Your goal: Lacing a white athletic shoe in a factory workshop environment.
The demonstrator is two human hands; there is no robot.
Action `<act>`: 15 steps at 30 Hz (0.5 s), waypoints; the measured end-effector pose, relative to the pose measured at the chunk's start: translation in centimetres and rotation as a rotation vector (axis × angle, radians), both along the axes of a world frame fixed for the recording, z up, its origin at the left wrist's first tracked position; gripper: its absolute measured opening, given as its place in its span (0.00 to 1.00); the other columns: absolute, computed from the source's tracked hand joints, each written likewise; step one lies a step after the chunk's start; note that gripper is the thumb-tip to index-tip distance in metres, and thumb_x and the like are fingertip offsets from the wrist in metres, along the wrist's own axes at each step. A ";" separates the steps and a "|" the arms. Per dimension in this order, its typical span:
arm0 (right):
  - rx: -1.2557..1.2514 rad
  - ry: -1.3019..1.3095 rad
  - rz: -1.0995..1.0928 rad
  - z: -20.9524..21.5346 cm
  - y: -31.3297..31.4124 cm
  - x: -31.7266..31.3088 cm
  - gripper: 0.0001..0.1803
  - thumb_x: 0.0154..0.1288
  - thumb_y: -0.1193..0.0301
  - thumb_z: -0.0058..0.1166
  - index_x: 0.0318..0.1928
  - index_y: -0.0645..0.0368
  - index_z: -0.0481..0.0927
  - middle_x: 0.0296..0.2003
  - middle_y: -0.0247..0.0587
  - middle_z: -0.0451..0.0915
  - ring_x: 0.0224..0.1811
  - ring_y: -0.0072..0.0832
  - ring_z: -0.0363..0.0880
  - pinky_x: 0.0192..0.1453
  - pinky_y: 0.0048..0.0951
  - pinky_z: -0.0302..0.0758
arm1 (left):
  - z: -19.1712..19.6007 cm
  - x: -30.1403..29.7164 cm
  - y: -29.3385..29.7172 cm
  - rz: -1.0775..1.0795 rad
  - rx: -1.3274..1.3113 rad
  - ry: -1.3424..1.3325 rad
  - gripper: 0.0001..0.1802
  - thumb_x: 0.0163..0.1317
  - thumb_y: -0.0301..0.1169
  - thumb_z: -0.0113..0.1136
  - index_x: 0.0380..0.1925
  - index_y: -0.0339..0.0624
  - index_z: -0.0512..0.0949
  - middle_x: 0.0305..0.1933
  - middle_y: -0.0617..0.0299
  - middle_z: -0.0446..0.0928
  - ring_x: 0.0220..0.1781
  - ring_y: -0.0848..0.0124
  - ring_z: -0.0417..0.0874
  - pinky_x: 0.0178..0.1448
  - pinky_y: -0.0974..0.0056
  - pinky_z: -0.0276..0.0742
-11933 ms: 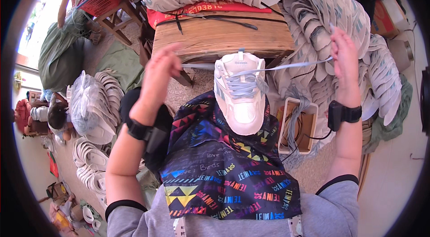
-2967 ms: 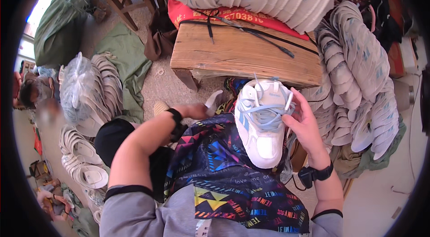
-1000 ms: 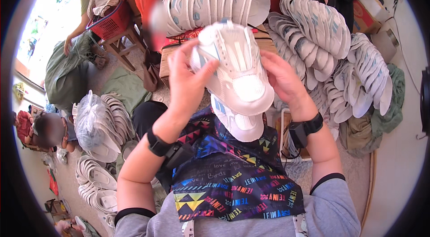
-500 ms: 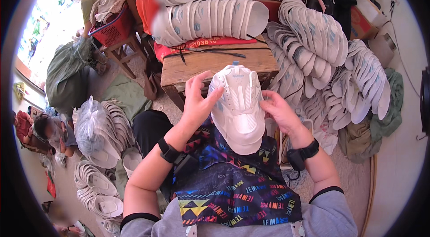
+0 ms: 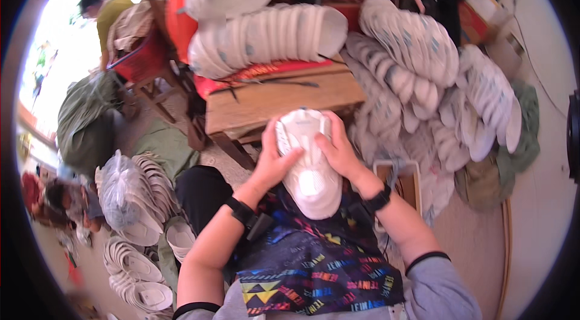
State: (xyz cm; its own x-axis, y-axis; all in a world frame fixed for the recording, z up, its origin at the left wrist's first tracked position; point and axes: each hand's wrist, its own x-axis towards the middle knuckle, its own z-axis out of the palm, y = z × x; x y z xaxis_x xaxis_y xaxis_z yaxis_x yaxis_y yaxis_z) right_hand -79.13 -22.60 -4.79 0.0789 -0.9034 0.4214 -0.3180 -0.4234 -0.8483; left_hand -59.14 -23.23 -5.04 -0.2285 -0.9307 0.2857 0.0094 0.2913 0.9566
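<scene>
Over my lap I hold a white shoe upper [image 5: 313, 190], its rounded toe toward me and its tongue end toward the wooden stool. My left hand [image 5: 277, 154] clasps its left side, thumb laid on the lacing area. From the right, my right hand [image 5: 338, 148] grips the other side, its thumb also pressing on top near the tongue. The fingers beneath the upper are hidden. A dark patterned apron [image 5: 320, 259] lies under the upper, and the picture is slightly blurred.
A wooden stool [image 5: 284, 99] ahead bears a row of nested uppers [image 5: 266, 39]. More stacks [image 5: 411, 42] are heaped at the right, beside a small box [image 5: 411, 187]. Bagged uppers [image 5: 124, 193] lie at the left. Another person [image 5: 112, 18] is at the far left near a red basket [image 5: 142, 57].
My right hand has moved from the upper's edge to clasp it with the thumb on top. My left hand has closed in on its side. The upper sits slightly lower and nearer me.
</scene>
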 end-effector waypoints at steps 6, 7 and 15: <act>0.371 -0.380 0.030 -3.2 3.1 -2.1 0.28 0.71 0.57 0.53 0.62 0.63 0.67 0.58 0.51 0.73 0.62 0.39 0.71 0.66 0.34 0.67 | 1.0 0.0 0.0 0.070 0.064 -0.072 0.44 0.60 0.28 0.63 0.72 0.36 0.49 0.70 0.49 0.58 0.71 0.61 0.61 0.74 0.60 0.55; 0.382 -0.112 -0.121 -5.8 4.5 -4.0 0.23 0.70 0.58 0.53 0.54 0.64 0.75 0.52 0.51 0.79 0.56 0.39 0.77 0.61 0.33 0.71 | 1.3 0.0 0.0 0.067 0.065 -0.068 0.43 0.62 0.27 0.62 0.72 0.36 0.48 0.70 0.49 0.57 0.71 0.62 0.60 0.74 0.61 0.54; 0.900 0.217 -0.707 -20.7 13.8 -20.4 0.20 0.63 0.62 0.57 0.50 0.62 0.80 0.47 0.51 0.81 0.50 0.44 0.80 0.53 0.38 0.76 | 1.3 -0.2 -0.1 -0.002 0.130 -0.091 0.45 0.65 0.27 0.57 0.75 0.42 0.42 0.73 0.50 0.53 0.73 0.62 0.55 0.76 0.59 0.46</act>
State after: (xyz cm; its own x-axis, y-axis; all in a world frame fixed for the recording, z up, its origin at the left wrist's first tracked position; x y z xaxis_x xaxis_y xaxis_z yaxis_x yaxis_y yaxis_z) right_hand -99.52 -8.83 -25.53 -0.5705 -0.7405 -0.3552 -0.4174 0.6339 -0.6511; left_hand -59.36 -23.28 -3.78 -0.2502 -0.9579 0.1411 -0.0783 0.1652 0.9831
